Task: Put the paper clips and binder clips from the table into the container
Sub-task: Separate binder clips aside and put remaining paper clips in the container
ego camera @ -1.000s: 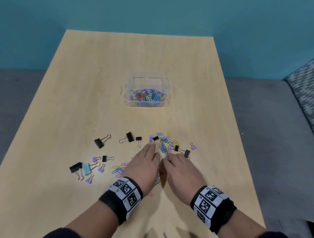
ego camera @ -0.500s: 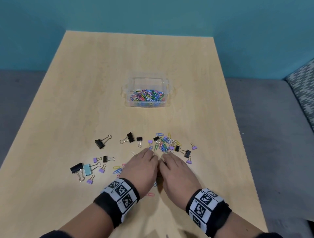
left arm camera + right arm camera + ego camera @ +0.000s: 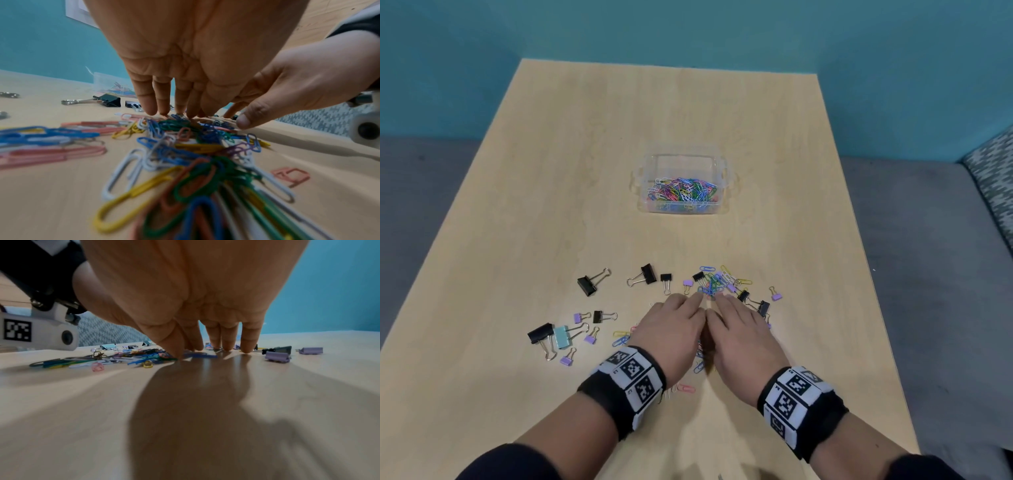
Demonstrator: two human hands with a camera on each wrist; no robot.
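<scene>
A clear plastic container sits mid-table with several coloured paper clips inside. A pile of coloured paper clips lies just beyond my fingertips, and more paper clips lie under my left palm. My left hand and right hand lie side by side, palms down, fingers straight, tips touching the table at the pile's near edge. Black binder clips and small purple binder clips are scattered around. Neither hand holds anything.
A mint binder clip and a black one lie left of my left wrist. Loose paper clips lie between my wrists. The wooden table has bare room around the container; a patterned cushion is off to the right.
Both hands have slid back toward me across the table, side by side, dragging paper clips along. More of the pile beyond the fingertips now shows.
</scene>
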